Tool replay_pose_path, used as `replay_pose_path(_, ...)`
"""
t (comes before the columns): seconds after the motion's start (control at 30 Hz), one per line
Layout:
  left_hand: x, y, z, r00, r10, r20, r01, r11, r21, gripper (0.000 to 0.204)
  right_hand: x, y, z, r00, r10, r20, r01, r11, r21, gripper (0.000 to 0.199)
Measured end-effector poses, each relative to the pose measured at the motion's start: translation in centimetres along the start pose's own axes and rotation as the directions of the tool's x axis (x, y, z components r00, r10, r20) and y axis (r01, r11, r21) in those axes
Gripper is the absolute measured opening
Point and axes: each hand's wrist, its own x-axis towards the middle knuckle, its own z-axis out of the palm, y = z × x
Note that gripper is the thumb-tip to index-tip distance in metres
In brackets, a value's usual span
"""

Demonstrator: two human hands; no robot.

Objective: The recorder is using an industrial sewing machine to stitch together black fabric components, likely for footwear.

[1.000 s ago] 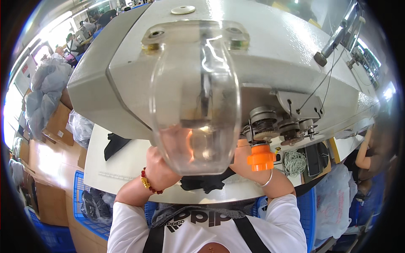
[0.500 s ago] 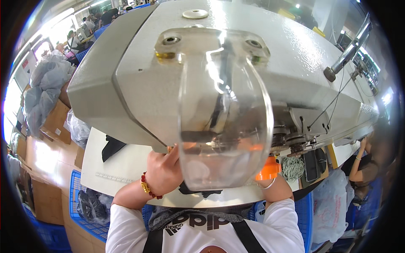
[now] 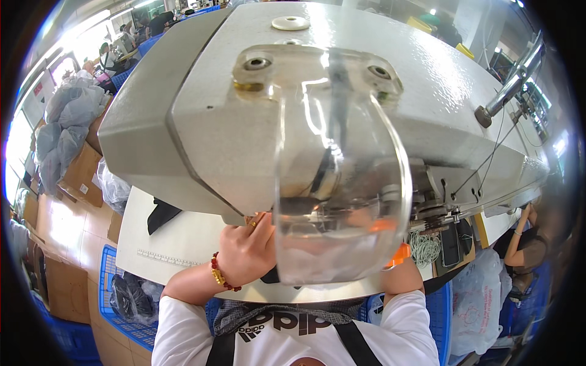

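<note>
I see the grey sewing machine head [image 3: 201, 122] filling most of the view, with its clear plastic guard [image 3: 339, 201] hanging off the front and the white bench [image 3: 177, 238] lying under it, a black cloth piece [image 3: 160, 213] on the bench just left of the machine. Below the bench's left edge a blue crate [image 3: 125, 305] holds dark bundled fabric, and to the machine's right a white plastic bag [image 3: 479, 302] sits stuffed. My left hand [image 3: 247, 253] has its grip curled at the guard's lower left edge, on what I cannot tell, while my right hand [image 3: 400, 274] is mostly hidden behind the guard beside an orange part [image 3: 400, 253], so I cannot tell its grip.
</note>
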Motion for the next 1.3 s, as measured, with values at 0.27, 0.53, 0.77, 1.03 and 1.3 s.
replay_pose_path(0.27,0.0,0.1,-0.2,0.995,0.098,-0.018,-0.094,0.985,0.143,0.012,-0.8,1.8,4.5,0.980,-0.031,-0.196,0.053,0.992,0.110,0.015)
replay_pose_path(0.53,1.0,0.7,-0.6,0.995,0.093,-0.022,-0.090,0.990,0.110,0.013,-3.4,4.8,5.9,0.970,-0.123,-0.208,0.131,0.991,0.023,0.019)
replay_pose_path(0.77,0.3,0.3,0.1,0.992,0.105,-0.069,-0.095,0.987,0.130,0.011,-1.3,0.8,5.6,0.886,0.256,-0.387,-0.056,0.887,0.459,0.018)
replay_pose_path(1.03,0.1,0.6,0.2,0.994,0.096,-0.061,-0.088,0.989,0.118,0.011,-1.3,-0.2,2.7,0.864,0.503,-0.029,-0.358,0.654,0.666,0.013)
replay_pose_path(1.3,0.1,0.4,0.3,0.990,0.132,0.042,-0.133,0.991,0.014,0.011,-0.9,0.0,-1.1,0.915,0.327,0.236,-0.372,0.910,0.182,0.035)
